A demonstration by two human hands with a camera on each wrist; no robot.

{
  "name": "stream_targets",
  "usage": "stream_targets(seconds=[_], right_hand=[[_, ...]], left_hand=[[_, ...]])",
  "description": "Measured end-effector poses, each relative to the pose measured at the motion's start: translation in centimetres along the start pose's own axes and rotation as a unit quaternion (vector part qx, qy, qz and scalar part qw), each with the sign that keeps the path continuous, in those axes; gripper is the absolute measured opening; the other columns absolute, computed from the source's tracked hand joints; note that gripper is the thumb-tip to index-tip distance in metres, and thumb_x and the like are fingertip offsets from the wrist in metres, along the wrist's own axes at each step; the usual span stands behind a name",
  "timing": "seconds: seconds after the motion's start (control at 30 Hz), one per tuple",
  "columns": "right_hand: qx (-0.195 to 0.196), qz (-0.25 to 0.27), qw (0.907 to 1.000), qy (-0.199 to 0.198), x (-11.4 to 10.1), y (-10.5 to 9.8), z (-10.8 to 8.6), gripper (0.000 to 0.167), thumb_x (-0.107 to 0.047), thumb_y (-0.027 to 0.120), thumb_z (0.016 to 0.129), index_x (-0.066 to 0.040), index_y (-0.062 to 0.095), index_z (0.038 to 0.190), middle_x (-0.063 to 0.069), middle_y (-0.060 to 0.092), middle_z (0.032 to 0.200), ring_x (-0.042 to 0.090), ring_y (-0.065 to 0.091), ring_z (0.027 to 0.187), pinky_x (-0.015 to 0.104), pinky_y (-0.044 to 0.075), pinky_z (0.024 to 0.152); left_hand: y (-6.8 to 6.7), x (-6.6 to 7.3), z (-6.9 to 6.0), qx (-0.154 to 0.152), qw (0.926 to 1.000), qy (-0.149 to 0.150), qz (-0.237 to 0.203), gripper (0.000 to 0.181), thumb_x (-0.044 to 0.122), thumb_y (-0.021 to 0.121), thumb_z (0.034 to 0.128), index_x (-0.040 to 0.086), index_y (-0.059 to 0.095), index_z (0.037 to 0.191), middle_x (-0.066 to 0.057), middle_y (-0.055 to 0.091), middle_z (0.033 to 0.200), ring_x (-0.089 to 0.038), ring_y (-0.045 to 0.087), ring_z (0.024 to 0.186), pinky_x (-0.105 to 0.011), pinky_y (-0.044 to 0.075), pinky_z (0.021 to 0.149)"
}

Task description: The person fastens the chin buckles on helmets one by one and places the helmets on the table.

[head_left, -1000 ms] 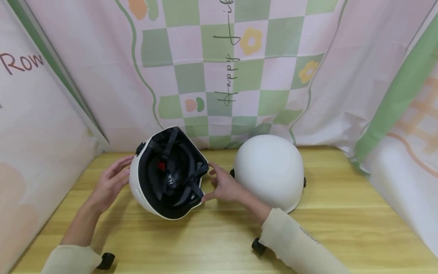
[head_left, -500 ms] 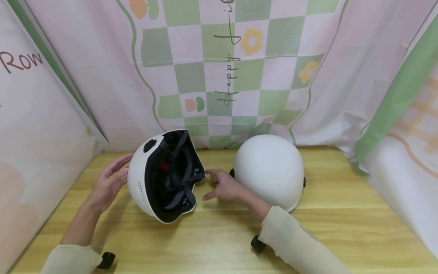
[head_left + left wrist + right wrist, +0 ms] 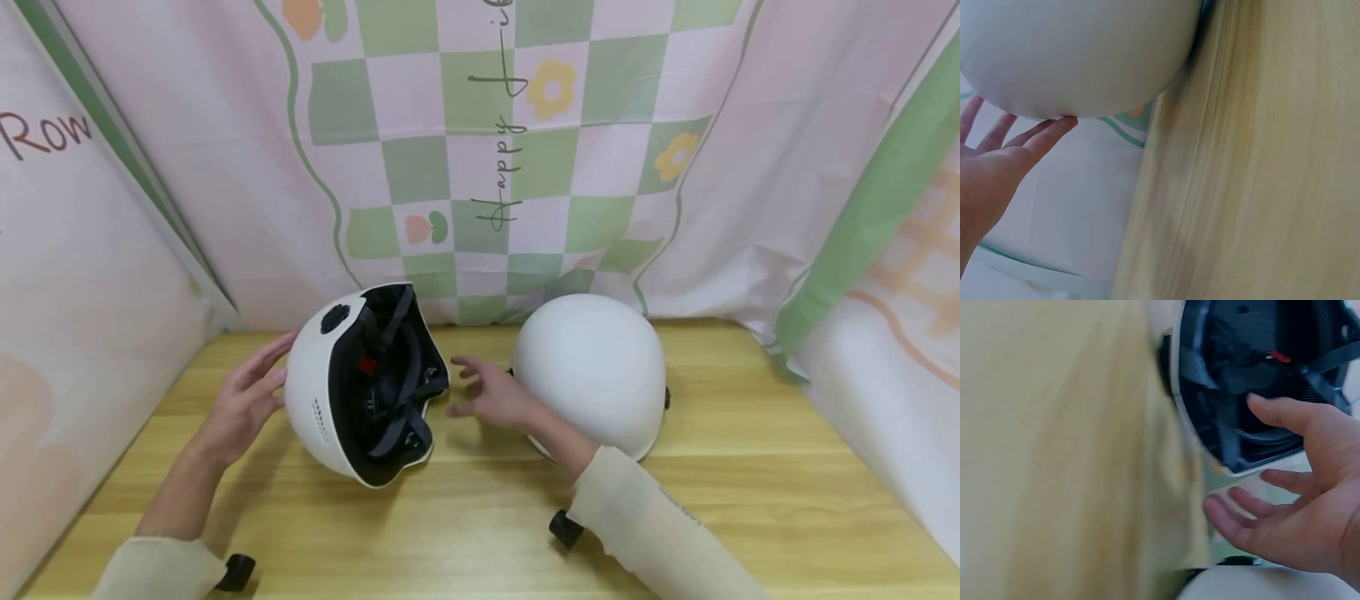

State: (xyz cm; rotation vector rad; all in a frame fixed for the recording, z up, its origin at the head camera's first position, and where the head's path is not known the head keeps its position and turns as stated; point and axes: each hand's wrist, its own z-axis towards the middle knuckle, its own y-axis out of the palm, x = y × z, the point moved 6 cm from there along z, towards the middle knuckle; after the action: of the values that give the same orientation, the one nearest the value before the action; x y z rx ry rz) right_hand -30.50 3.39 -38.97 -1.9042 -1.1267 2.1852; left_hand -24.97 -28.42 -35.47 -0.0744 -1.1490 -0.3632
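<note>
A white helmet [image 3: 309, 400] lies tilted on its side at the left of the table, its black lining [image 3: 390, 375], straps and a red buckle part [image 3: 367, 365] facing right. My left hand [image 3: 243, 404] touches the outer shell from the left with extended fingers; in the left wrist view the fingertips [image 3: 1054, 128] meet the curved shell. My right hand [image 3: 491, 396] stands between this helmet and a second white helmet [image 3: 592, 375], its fingers loosely bent and holding nothing. In the right wrist view a small gap shows between the fingers and the first helmet's rim. The second helmet sits dome up.
The wooden table [image 3: 375, 542] carries both helmets. A patterned curtain [image 3: 480, 167] hangs behind it, with more cloth at the left [image 3: 90, 275] and the right. Black wrist-camera parts [image 3: 566, 529] stick out at both sleeves.
The left helmet has rolled so that its opening faces more to the right and more of its shell shows. My right hand has let go of its rim and moved slightly away.
</note>
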Motion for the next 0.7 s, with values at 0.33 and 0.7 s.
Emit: stream_targets(seconds=[0.33,0.7], right_hand=[[0.063,0.094,0.9817,-0.153,-7.3,-2.3,-0.7,0.055,-0.008,0.071,0.098,-0.003,0.051,0.149,0.022,0.07,0.122,0.033,0.068,0.114,0.044,0.056,0.096],[0.042,0.129,0.9748,-0.177,-12.3,-1.9,0.4,0.053,-0.011,0.069,0.101,-0.009,0.052,0.15,0.015,0.075,0.115,0.022,0.073,0.101,0.04,0.06,0.088]], left_hand=[[0.5,0.2,0.3,0.016,0.9991,-0.019,0.035,0.046,-0.001,0.041,0.1083,0.015,0.056,0.149,0.006,0.053,0.15,-0.01,0.059,0.127,-0.03,0.058,0.092],[1.2,0.5,0.5,0.012,0.9974,-0.022,0.067,0.047,-0.001,0.044,0.1075,0.011,0.052,0.152,0.006,0.05,0.151,-0.009,0.058,0.129,-0.029,0.056,0.096]])
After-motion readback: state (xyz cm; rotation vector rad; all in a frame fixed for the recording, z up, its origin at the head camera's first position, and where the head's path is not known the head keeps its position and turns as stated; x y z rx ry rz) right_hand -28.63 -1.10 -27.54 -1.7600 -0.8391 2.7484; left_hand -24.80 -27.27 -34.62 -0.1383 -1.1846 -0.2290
